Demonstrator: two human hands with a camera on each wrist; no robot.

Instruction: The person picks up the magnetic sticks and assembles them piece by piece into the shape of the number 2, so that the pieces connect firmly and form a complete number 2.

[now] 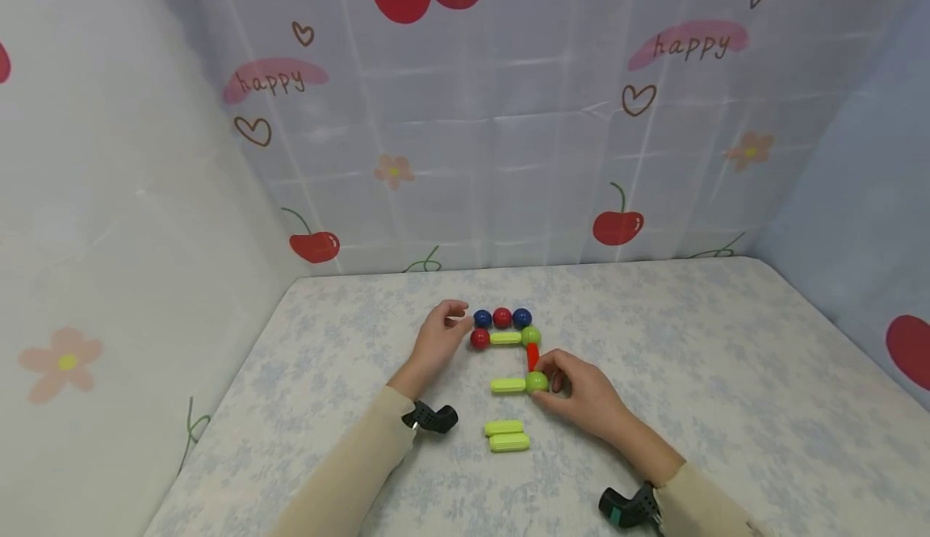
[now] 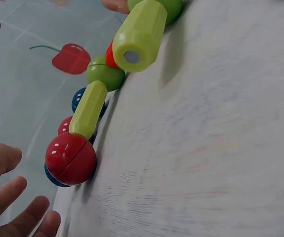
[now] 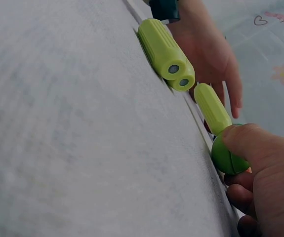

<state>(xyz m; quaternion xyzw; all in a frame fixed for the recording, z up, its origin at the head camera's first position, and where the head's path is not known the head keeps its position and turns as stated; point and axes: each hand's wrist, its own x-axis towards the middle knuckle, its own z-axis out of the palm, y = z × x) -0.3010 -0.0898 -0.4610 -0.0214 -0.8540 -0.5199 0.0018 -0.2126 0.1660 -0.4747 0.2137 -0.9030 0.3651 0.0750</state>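
Note:
My right hand (image 1: 581,388) pinches a green ball (image 3: 226,155) between thumb and fingers. From that ball a lime-green magnetic stick (image 1: 508,386) points left, a grey metal disc showing on its free end in the left wrist view. A red stick (image 1: 533,355) joins the held ball to a second green ball (image 1: 531,336) farther back. Another lime-green stick (image 1: 505,338) runs left from there to a red ball (image 2: 71,159). Beside this red ball my left hand (image 1: 439,331) hovers with fingers loosely spread, holding nothing.
Behind the joined pieces a blue ball (image 1: 483,319), a red ball (image 1: 502,317) and another blue ball (image 1: 521,317) sit in a row. Two loose lime-green sticks (image 1: 509,442) lie side by side nearer me. A patterned curtain (image 1: 508,157) hangs along the table's back edge.

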